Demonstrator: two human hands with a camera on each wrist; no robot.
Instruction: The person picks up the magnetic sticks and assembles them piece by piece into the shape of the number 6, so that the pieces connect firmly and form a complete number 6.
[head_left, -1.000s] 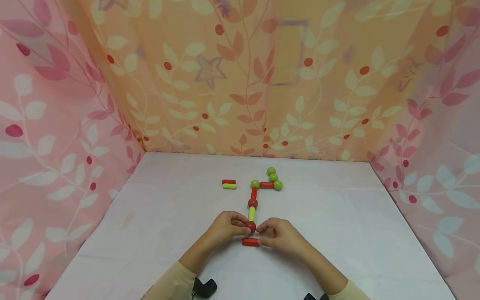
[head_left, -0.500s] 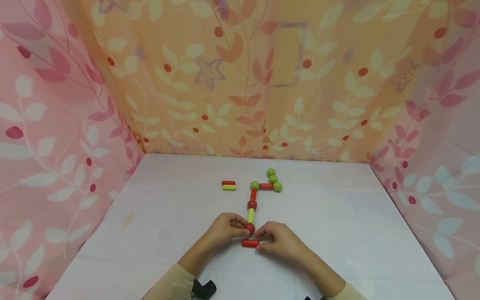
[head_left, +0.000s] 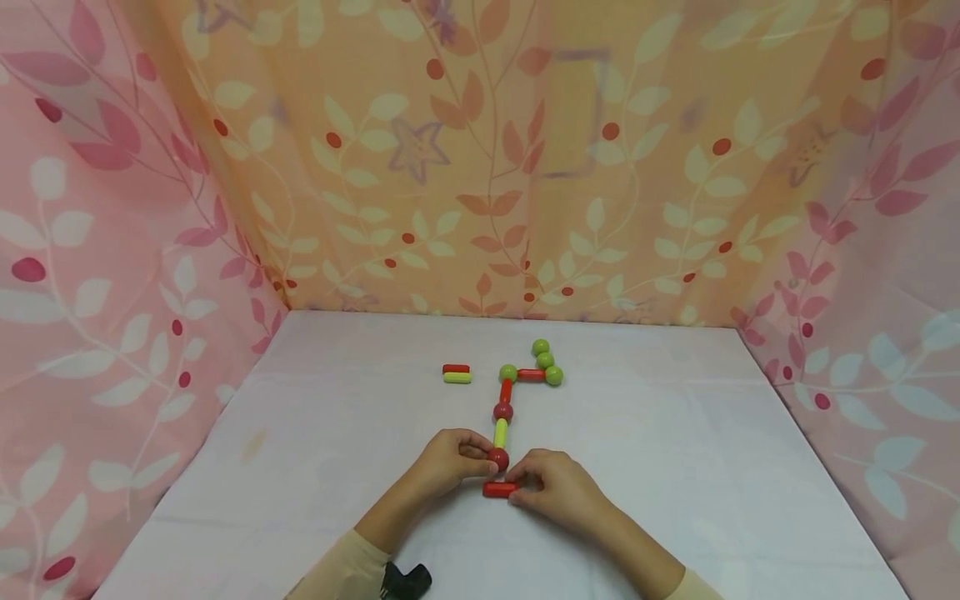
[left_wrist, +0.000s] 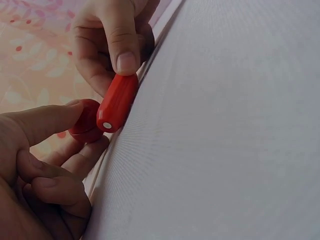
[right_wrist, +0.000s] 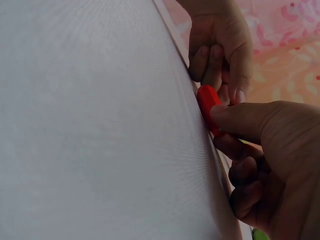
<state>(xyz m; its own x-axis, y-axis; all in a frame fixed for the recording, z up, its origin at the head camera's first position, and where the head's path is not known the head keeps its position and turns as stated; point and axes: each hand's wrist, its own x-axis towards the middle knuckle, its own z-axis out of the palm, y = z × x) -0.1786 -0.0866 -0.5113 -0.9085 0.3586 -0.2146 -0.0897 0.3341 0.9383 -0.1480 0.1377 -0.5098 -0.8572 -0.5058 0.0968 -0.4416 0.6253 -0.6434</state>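
Observation:
My left hand (head_left: pixel 450 457) pinches a glossy red ball (head_left: pixel 498 459) between thumb and fingers at the near end of a chain. A yellow-green rod (head_left: pixel 501 433) runs away from that ball to another red ball (head_left: pixel 503 412). Just in front of the held ball lies a red rod (head_left: pixel 498 490), crosswise to the chain. My right hand (head_left: pixel 558 492) pinches this rod at its right end, thumb on the near side. In the left wrist view the red rod (left_wrist: pixel 117 102) shows a silvery disc on its free end and overlaps the red ball (left_wrist: pixel 86 120).
Farther on, the chain continues with a red rod (head_left: pixel 506 391), a green ball (head_left: pixel 508 372), a sideways red rod (head_left: pixel 532 375) and several green balls (head_left: pixel 545 361). Left of it lie a loose red rod (head_left: pixel 456 368) and a yellow-green rod (head_left: pixel 457 378). Patterned curtains (head_left: pixel 480 167) surround the white table (head_left: pixel 675 433).
My right index finger has come nearer the red rod, away from the ball, and the hand has shifted slightly toward me. The left hand keeps its grip on the ball.

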